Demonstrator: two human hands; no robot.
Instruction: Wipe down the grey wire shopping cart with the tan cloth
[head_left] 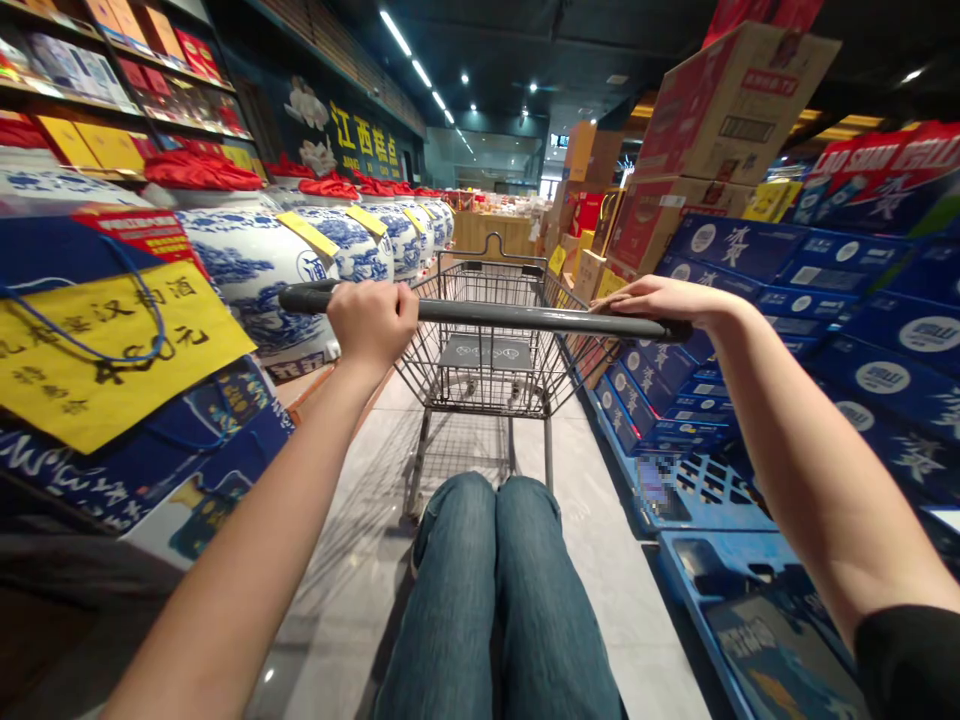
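A metal wire shopping cart (487, 385) stands straight ahead of my knees, with a dark grey handlebar (510, 317) across its near side. Toward the bar's left end, my left hand (373, 318) is closed with its fingers wrapped round it. My right hand (656, 298) lies over the right part of the bar, fingers stretched out and pointing left; their undersides are hidden. Nothing can be made out in the cart's basket apart from a grey panel (486, 352) at its near end.
Large blue-and-white jars (240, 255) with red cloth tops line the left, behind a blue box with a yellow price sign (120, 350). Stacked blue cartons (735, 245) and brown cartons (724, 110) border the right, above blue plastic pallets (697, 490). A pale tiled floor (600, 520) runs between.
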